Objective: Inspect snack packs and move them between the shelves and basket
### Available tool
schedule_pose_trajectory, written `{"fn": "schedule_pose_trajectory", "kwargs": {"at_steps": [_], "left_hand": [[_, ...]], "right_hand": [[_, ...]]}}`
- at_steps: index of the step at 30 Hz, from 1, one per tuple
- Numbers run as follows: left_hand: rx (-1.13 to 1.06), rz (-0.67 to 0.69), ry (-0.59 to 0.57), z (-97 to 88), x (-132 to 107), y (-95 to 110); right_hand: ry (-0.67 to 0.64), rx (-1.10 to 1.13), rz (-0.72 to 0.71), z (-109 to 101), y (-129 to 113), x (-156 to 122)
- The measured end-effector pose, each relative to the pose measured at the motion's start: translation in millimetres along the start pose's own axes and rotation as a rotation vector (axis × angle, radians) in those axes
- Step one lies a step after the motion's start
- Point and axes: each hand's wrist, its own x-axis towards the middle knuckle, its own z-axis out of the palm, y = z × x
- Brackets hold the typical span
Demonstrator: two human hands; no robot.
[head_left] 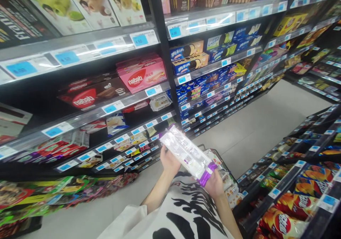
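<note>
A long snack packet (pixel 186 152), white with purple ends and a small printed square code, is held in front of my body. My left hand (pixel 170 160) grips its far left end from below, the fingers hidden behind the wrapper. Around the purple near right end my right hand (pixel 214 182) is closed, with part of its fingers hidden under the packet. The packet is tilted, its printed side facing up toward me. Below and right of it, a shopping basket or cart (pixel 226 175) holding several packaged goods is partly covered by my right arm.
Tall shelves (pixel 138 84) with price tags run along the left, bearing pink Nabati boxes (pixel 142 73) and blue cookie boxes (pixel 190 61). Lower racks with chip bags (pixel 283 221) stand close on the right. Grey floor (pixel 255 118) stretches along the aisle between them.
</note>
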Motion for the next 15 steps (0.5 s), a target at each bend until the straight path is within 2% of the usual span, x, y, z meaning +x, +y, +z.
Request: {"fn": "schedule_pose_trajectory", "kwargs": {"at_steps": [3, 8, 12, 15], "left_hand": [[0.012, 0.026, 0.038, -1.0, -3.1, -2.4], [0.076, -0.021, -0.097, 0.3, -12.4, -5.7], [0.159, -0.03, -0.092, -2.2, -17.6, -10.6], [0.191, -0.048, -0.07, -4.8, -18.1, -14.8]], "right_hand": [[0.113, 0.088, -0.148, 1.4, -12.3, 2.4], [0.077, 0.082, -0.388, -9.6, -22.1, 4.3], [0.181, 0.047, -0.483, -22.2, -22.7, -1.7], [0.211, 0.036, -0.508, -27.6, -24.3, -5.9]]}}
